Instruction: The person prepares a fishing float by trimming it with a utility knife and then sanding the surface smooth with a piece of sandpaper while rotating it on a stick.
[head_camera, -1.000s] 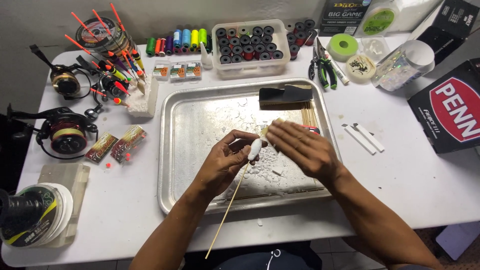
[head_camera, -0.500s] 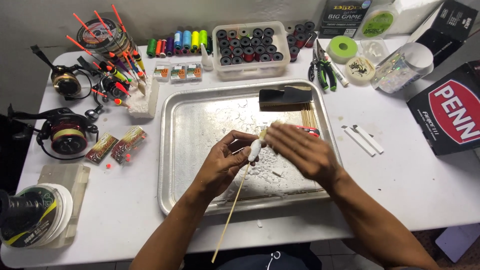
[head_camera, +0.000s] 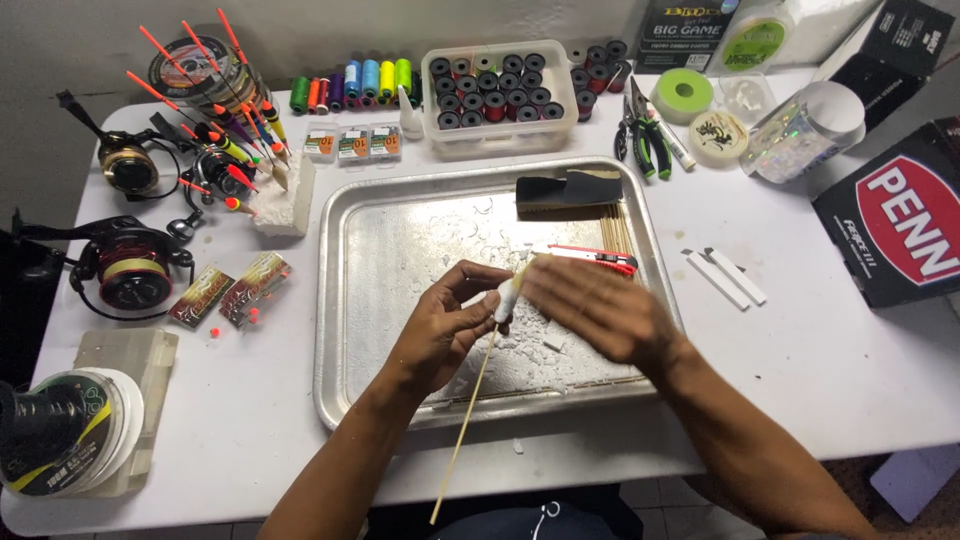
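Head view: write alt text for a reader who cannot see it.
Over a metal tray strewn with white shavings, the left hand pinches a white float body on a thin wooden stick, while the blurred right hand lies against it. Fishing reels, thread spools and pliers lie about the white table.

I have one view only, from the camera on the person's head, looking steeply down and forward over the white table (head_camera: 800, 400). It sits close enough that the metal tray (head_camera: 345, 300) fills the centre. The back wall edges the top, forearms enter from the bottom. No second view shares anything.
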